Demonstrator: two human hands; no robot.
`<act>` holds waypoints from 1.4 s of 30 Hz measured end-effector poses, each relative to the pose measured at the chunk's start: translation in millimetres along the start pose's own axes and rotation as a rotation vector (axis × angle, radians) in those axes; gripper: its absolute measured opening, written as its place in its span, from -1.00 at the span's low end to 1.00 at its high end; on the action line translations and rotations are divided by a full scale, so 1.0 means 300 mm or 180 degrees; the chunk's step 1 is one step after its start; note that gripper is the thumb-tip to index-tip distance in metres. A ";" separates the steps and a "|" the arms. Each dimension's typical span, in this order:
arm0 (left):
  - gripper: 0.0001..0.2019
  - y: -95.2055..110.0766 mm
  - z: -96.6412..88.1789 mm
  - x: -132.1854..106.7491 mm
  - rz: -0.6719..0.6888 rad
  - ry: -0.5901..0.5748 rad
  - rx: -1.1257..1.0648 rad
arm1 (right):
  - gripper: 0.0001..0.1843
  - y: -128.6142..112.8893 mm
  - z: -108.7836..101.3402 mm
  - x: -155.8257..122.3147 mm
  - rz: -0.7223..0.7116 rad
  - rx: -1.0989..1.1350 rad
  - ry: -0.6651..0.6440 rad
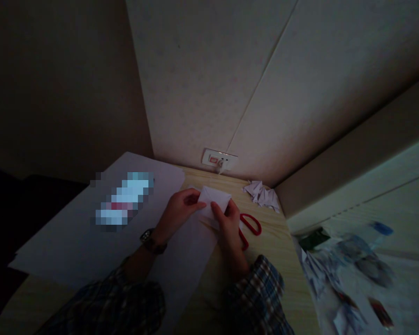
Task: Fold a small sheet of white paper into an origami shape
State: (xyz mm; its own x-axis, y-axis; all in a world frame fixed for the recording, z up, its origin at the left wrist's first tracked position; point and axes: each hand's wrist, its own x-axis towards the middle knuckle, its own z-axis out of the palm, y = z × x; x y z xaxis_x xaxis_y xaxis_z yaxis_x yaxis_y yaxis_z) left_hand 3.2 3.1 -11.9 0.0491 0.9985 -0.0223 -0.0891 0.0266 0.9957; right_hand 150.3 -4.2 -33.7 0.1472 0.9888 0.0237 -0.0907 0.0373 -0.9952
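Observation:
A small folded piece of white paper (pixel 214 197), with crease lines on its face, is held up between both hands above the table. My left hand (pixel 181 207) pinches its left edge between thumb and fingers. On the lower right side, my right hand (pixel 228 221) grips it with the thumb on top and the fingers behind. Scissors with red handles (pixel 253 224) lie on the table just right of my right hand, which hides part of them. Large white sheets (pixel 181 260) spread beneath and to the left of my hands.
A lit, blurred-out phone (pixel 125 200) rests on the sheets at left. Several folded paper pieces (pixel 263 195) lie by the wall, near the table's (pixel 275 260) back right corner. A wall socket (pixel 219 159) holds a plug. Right of the table are a clear bottle (pixel 363 251) and paper scraps.

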 end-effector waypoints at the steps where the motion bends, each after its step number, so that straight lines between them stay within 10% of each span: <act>1: -0.83 -0.002 -0.001 0.000 -0.0010 -0.0005 0.0023 | -0.72 0.001 0.000 0.000 -0.0013 0.0007 0.0010; 34: -0.84 0.061 -0.007 -0.002 0.0189 0.0757 -0.0246 | -0.80 0.001 0.010 -0.024 -0.0216 -0.0438 -0.0366; 42: -0.81 0.011 0.004 -0.004 -0.0123 -0.0079 -0.0142 | -0.76 0.004 0.005 -0.016 -0.0161 -0.0308 -0.0193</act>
State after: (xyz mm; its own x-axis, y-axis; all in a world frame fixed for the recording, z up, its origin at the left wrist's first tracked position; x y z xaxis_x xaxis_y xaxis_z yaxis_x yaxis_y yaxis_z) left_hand 4.0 1.9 -8.3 0.0779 0.9953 -0.0580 -0.1310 0.0679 0.9891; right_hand 147.9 -8.6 -34.8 0.0892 0.9930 0.0769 0.0112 0.0762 -0.9970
